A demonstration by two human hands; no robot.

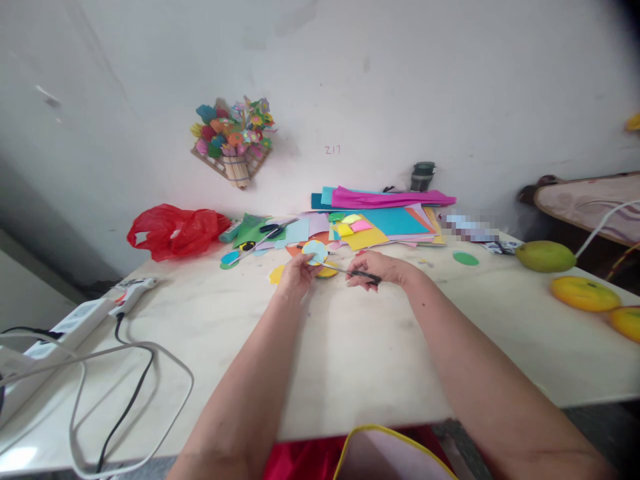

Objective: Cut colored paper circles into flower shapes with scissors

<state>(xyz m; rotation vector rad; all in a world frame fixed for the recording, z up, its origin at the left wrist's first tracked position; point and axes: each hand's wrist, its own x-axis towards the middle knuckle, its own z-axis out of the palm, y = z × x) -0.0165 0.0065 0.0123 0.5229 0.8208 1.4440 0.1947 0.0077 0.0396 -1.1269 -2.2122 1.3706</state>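
Between the fingers of my left hand (297, 275) is a light blue paper circle (315, 251), held up off the table. My right hand (373, 269) grips a pair of scissors (367, 275) by its black handles. The blades point left and reach the lower edge of the circle; whether they touch the paper I cannot tell. A yellow paper piece (328, 271) lies just behind the blades, and a yellow scrap (276, 274) lies left of my left hand.
Coloured paper sheets (400, 223) are stacked at the back. Another pair of scissors (273, 229), a red plastic bag (175, 230) and a green paper oval (465, 258) lie around. Mangoes (545, 256) sit at right; a power strip (75, 330) with cables occupies the left.
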